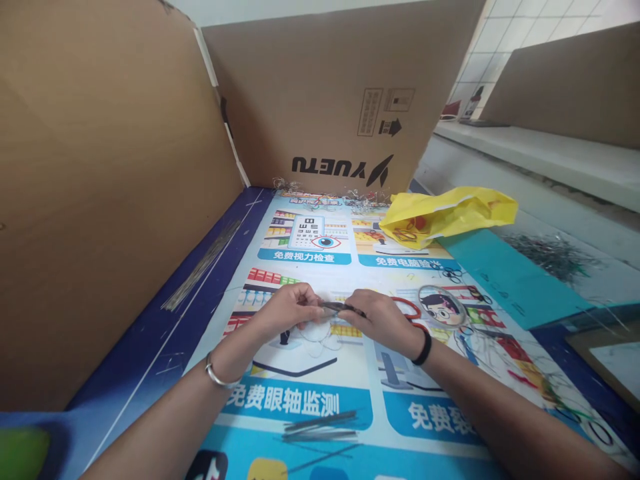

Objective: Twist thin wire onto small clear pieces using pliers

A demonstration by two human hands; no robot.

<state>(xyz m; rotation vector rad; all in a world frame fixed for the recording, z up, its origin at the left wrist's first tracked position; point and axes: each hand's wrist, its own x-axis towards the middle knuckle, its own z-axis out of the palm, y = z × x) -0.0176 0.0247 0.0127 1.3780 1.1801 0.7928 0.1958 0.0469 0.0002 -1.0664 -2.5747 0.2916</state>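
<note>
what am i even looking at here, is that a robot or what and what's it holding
No robot here: these are a person's two bare hands, seen from a camera worn on their head, looking forward and down. The right hand holds a dark pliers-like tool. The left hand pinches at the tool's tip; what's between its fingertips is too small to tell. Below them is a printed sheet, with thin grey rods nearest the camera and a yellow bag farther off. Cardboard stands behind.
</note>
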